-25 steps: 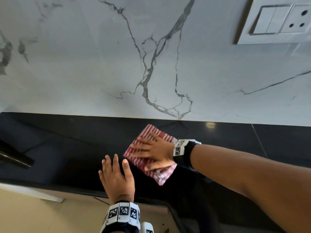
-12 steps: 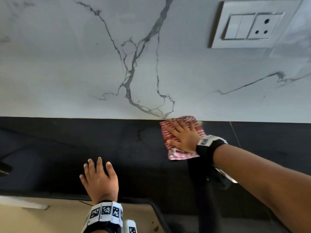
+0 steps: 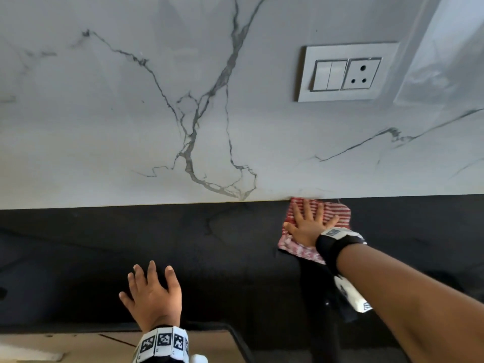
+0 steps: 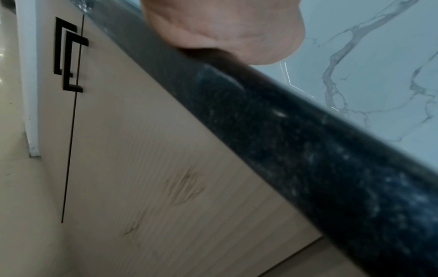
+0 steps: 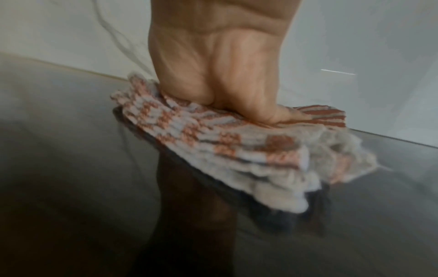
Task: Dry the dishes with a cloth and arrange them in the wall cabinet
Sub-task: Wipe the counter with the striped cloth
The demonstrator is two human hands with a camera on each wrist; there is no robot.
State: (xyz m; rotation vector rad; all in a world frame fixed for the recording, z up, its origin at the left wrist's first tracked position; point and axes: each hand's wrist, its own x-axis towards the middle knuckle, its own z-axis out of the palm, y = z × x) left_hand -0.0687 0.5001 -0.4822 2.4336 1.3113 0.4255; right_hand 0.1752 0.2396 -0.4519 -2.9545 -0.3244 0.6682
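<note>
Cloth (image 3: 318,221): at worktop (image 3: 235,244) rear edge against wall | Right hand (image 3: 309,226): fingers spread, pressing flat | Left hand (image 3: 154,294): flat, empty | Handling: likely soft, light; pinch folded edge.

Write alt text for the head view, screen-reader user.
A right hand presses a red-and-white cloth flat on a black countertop where it meets a marble wall. The left hand rests open near the counter's front edge; a switch plate is mounted upper right.

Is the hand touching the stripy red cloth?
Touching. The head view shows the right hand flat on the cloth; the right wrist view shows its palm pressing in.
</note>
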